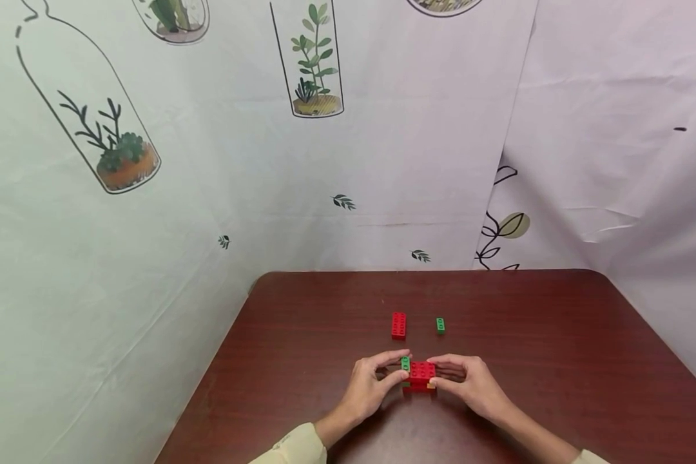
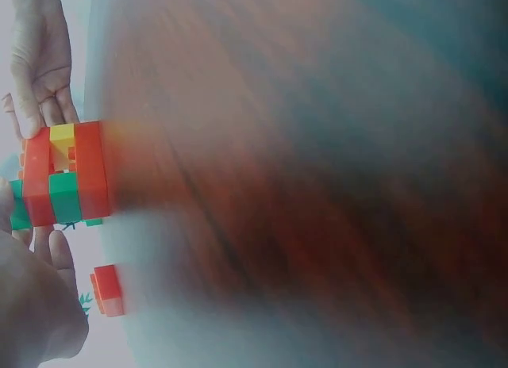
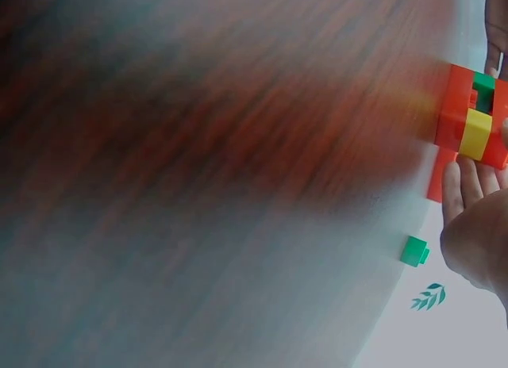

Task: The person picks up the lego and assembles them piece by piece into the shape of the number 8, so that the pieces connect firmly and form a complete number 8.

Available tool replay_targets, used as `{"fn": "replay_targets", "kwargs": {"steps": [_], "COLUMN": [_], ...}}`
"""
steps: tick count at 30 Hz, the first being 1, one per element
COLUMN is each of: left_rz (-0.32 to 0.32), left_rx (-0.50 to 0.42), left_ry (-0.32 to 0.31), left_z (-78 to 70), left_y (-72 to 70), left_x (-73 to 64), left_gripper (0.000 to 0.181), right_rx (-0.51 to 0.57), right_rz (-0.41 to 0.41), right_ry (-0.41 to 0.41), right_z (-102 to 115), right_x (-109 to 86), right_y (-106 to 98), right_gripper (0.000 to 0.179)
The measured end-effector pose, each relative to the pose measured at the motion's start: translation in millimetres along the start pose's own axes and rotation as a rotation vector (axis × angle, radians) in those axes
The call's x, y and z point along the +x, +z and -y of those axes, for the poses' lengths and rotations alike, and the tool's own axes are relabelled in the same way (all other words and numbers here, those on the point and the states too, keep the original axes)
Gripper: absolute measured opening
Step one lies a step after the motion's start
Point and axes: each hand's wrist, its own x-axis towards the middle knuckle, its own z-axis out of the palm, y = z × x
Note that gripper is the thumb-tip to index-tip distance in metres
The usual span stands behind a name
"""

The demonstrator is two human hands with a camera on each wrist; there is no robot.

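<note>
A small stack of toy bricks stands on the table before me, with an upper red brick (image 1: 423, 368), a lower red brick (image 2: 93, 170), and a yellow brick (image 3: 475, 134) and a green brick (image 2: 65, 197) between them. At the stack's upper left end sits another small green brick (image 1: 405, 363), pinched between the thumb and fingers of my left hand (image 1: 370, 385). My right hand (image 1: 477, 385) holds the right end of the stack, thumb in front and fingers behind. Whether the pinched brick is pressed fully down cannot be told.
Beyond the stack lie a loose red brick (image 1: 398, 325) and, to its right, a loose small green brick (image 1: 440, 325). The dark reddish-brown table (image 1: 301, 322) reaches back to a white printed cloth (image 1: 383, 161) that hangs behind and at the sides.
</note>
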Motion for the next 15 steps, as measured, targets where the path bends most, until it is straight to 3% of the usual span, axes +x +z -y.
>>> {"fn": "replay_targets", "kwargs": {"steps": [15], "left_rz": [-0.028], "left_rx": [-0.010], "left_ry": [0.006], "left_z": [-2.3], "left_y": [2.9], "left_x": [-2.7], "left_gripper": [0.037], "right_rx": [0.010], "right_rz": [0.021], "right_ry": [-0.014], "right_z": [2.0], "right_x": [1.0], "right_y": [-2.6], "right_gripper": [0.038]}}
